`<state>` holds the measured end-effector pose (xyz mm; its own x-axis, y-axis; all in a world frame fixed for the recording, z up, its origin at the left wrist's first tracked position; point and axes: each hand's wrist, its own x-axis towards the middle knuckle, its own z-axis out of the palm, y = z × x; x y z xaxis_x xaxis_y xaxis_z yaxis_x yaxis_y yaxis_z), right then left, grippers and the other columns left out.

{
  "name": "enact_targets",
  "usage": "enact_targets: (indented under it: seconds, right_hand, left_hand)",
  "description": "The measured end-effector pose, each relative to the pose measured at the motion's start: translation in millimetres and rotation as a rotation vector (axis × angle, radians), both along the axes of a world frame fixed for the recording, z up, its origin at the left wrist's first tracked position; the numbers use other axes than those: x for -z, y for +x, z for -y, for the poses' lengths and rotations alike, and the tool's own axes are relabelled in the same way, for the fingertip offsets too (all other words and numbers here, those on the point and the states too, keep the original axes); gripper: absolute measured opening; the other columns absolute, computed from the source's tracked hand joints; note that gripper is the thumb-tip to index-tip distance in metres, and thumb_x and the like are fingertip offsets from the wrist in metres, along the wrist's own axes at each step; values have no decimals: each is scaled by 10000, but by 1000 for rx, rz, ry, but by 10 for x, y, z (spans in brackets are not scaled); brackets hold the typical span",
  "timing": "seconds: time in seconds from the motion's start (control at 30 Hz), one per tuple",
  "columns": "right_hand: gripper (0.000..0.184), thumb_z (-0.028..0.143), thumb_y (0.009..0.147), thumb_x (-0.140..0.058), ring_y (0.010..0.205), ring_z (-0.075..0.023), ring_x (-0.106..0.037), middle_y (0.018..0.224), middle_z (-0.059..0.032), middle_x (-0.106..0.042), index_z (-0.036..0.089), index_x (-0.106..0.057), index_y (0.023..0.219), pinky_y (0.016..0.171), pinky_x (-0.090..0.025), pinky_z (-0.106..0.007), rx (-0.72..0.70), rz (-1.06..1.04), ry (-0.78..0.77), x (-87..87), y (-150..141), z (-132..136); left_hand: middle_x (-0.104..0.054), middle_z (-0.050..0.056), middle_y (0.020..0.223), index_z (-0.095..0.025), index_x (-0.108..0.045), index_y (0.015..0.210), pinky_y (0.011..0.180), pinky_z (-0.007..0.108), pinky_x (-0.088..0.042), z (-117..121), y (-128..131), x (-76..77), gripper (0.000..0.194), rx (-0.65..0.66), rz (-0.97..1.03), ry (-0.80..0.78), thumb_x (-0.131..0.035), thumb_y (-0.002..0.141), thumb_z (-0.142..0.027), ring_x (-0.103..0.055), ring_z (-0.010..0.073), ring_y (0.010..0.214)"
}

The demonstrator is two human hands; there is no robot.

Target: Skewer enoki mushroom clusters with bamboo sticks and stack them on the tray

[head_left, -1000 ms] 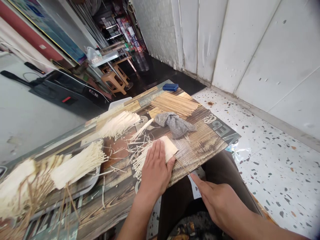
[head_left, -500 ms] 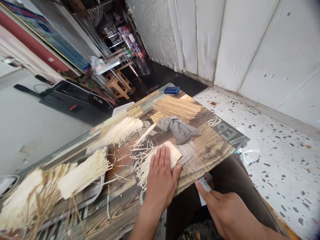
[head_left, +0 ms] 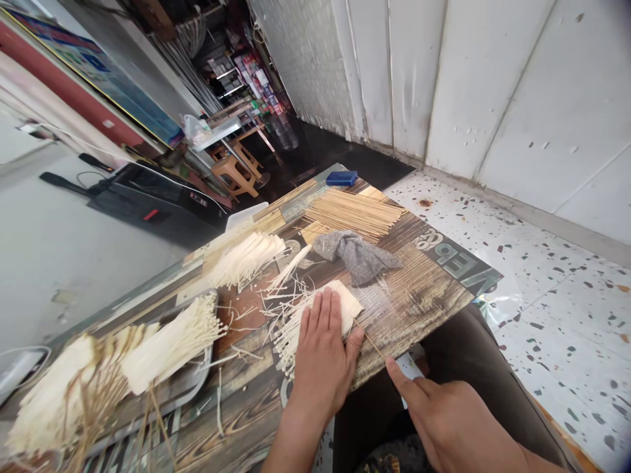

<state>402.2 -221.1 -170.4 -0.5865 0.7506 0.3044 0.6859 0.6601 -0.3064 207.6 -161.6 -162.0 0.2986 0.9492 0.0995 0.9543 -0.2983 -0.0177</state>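
My left hand lies flat with its fingers stretched over a bundle of enoki mushrooms, pressing it to the table. The thin caps fan out to the left of that hand. In my right hand, just off the table's near edge, I grip a bamboo skewer; its far end enters the near side of the bundle by my left thumb. How deep the tip sits is hidden. On the left, skewered enoki bundles lie on a metal tray, their sticks pointing toward me.
Loose skewers are spread beyond a grey cloth. A blue box sits at the table's far corner. Another pile of enoki and scattered strands lie left of my hands. A white wall stands to the right.
My right hand has come slightly nearer the enoki bundle, with a little less skewer showing. My left hand stays flat on it. The whole view has shifted slightly.
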Motion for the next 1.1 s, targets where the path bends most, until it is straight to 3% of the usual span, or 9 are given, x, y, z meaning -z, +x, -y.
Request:
enact_targets:
  seconds: [0.43,0.7,1.1]
  right_hand:
    - [563,18,655,-408,452,-167,-579,613,-48,-619,-56,-580,1186,398,-356,-321,35,-9,-28,27,-83,-41]
    - [576,18,638,-422,434,-170,-551,597,-57,-603,-65,-577,1187,386,-276,-333,42,57,-15,47,-131,-68]
    - [609,-3,711,-446,564,-184,-626,744,-100,-690,2,-525,1314,429,-354,-322,30,240,-235,-86,-223,-184]
  left_hand:
    - [-298,175,1530,-60,-234,1480,1140,504,-298,-5,6,0,647,-11,14,2,-302,974,-459,-229,261,1437]
    - [-306,171,1528,-65,-236,1480,1139,501,-296,-13,0,19,638,-8,13,12,-284,977,-455,-233,265,1436]
    - [-316,196,1517,-36,-246,1465,1129,507,-316,-9,8,-8,669,2,-13,12,-286,972,-486,-244,271,1431]
